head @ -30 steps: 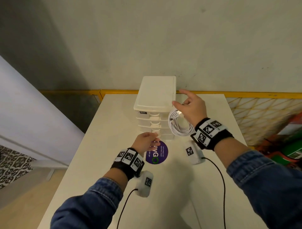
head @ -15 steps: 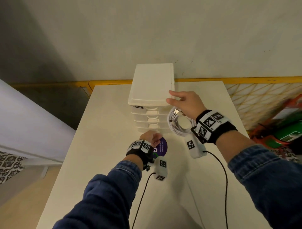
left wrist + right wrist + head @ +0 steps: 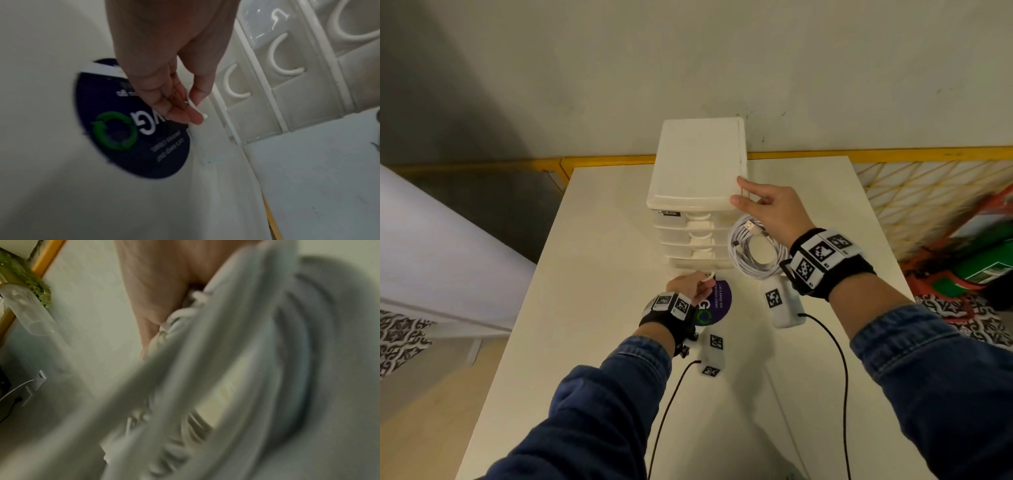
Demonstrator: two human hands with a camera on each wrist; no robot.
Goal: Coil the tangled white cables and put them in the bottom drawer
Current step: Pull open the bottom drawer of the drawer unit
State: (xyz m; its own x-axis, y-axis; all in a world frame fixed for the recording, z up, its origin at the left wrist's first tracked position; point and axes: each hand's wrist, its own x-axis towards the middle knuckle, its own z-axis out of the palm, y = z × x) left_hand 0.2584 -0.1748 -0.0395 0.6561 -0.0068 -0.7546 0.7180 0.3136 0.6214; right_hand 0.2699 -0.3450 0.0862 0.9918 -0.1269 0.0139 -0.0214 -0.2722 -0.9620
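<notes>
Round purple sticker (image 3: 717, 303) on white table (image 3: 599, 240)

The person's left hand (image 3: 690, 286) reaches low and forward, its fingers (image 3: 180, 112) curled round the bottom drawer's handle (image 3: 195, 107), while the right hand (image 3: 770, 210), raised higher, grips the coiled white cables (image 3: 753, 250) in its palm with thumb and forefinger extended forward.

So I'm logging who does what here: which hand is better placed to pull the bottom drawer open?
The left hand: its fingers already pinch the bottom drawer's handle. The right hand is busy, holding the coiled white cables and steadying the drawer unit's top.
</notes>
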